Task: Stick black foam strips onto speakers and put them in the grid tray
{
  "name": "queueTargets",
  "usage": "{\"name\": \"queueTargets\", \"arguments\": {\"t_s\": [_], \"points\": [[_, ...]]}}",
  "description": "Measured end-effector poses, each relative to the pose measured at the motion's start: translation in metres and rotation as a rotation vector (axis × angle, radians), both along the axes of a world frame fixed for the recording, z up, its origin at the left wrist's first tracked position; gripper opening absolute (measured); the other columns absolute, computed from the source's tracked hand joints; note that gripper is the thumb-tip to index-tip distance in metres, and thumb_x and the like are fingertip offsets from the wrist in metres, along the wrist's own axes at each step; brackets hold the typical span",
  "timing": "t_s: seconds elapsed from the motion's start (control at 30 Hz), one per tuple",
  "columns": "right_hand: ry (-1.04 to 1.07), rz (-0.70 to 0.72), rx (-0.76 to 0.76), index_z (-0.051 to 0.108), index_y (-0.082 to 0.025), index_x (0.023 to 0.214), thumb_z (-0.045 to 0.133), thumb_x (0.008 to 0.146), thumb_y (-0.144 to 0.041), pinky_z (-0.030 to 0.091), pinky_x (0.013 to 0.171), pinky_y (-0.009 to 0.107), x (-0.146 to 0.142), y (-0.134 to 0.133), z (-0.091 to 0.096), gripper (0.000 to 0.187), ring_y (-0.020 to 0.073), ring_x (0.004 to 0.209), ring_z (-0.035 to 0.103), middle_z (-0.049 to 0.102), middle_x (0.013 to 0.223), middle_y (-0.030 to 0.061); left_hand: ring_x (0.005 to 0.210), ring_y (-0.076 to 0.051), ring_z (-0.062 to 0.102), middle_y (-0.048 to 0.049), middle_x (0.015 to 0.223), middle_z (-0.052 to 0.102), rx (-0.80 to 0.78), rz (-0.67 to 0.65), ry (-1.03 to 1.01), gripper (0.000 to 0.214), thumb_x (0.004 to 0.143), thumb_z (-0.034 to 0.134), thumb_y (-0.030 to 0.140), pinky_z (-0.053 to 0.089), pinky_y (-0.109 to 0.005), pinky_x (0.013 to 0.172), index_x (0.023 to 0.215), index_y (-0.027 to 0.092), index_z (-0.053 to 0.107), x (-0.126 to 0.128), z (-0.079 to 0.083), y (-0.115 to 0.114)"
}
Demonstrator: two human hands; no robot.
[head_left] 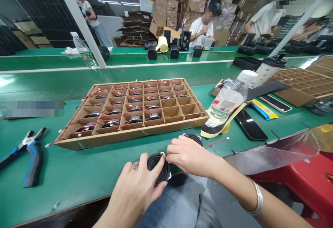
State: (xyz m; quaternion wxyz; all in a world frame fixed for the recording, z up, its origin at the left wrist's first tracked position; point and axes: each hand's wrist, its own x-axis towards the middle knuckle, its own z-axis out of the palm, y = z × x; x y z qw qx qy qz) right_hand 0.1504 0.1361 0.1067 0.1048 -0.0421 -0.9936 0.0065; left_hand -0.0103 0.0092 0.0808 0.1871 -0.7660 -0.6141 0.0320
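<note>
My left hand (137, 183) grips a small round black speaker (154, 160) with light mounting tabs, at the front edge of the green bench. Its fingers lie around the speaker's rim. At the speaker's upper right edge, my right hand (187, 154) has its fingertips pinched together; what lies between them is hidden. Just behind the right hand rests a second black speaker (194, 137), partly covered, with a red wire and white plug running right. Beyond both hands stands a cardboard divider tray (135, 135), many of its cells holding speakers with red and black wires.
Blue-handled pliers (32, 151) lie at left. On the right are a water bottle (226, 99), a roll of yellow-backed tape (221, 129), a black phone (251, 125) and a tumbler (267, 70). A red stool (293, 172) stands lower right. Several people work behind the bench.
</note>
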Motion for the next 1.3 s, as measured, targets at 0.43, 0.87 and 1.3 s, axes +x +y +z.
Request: {"name": "queueTargets", "arguments": {"t_s": [0.43,0.87,1.3], "points": [[0.236,-0.127,-0.213,0.063,-0.017,0.088,0.051,0.09,-0.022,0.029,0.064,0.028,0.016,0.0,-0.023,0.014,0.0143,0.069,0.043,0.057,0.078,0.0018,0.058,-0.015,0.052,-0.0105,0.094,0.051,-0.032,-0.045,-0.059,0.052,0.083,0.048,0.046,0.039,-0.028,0.054,0.131,0.032,0.035,-0.005,-0.005,0.0],[0.314,-0.061,0.021,0.062,-0.012,0.076,0.039,0.092,-0.016,0.025,0.057,0.029,0.005,-0.005,-0.028,0.028,0.0142,0.062,0.04,0.054,0.067,0.0023,0.059,-0.015,0.053,-0.0131,0.097,0.052,-0.015,-0.039,-0.035,0.047,0.086,0.04,0.041,0.041,-0.028,0.054,0.131,0.029,0.035,-0.003,-0.007,-0.001],[0.283,0.015,0.201,0.065,-0.004,0.079,0.035,0.089,-0.005,0.027,0.053,0.03,0.011,-0.028,-0.029,0.031,0.0155,0.058,0.041,0.052,0.065,0.0049,0.059,-0.015,0.053,-0.0126,0.101,0.052,-0.078,0.069,-0.099,0.055,0.079,0.056,0.041,0.043,-0.029,0.057,0.13,0.036,0.037,0.005,-0.003,-0.004]]}}
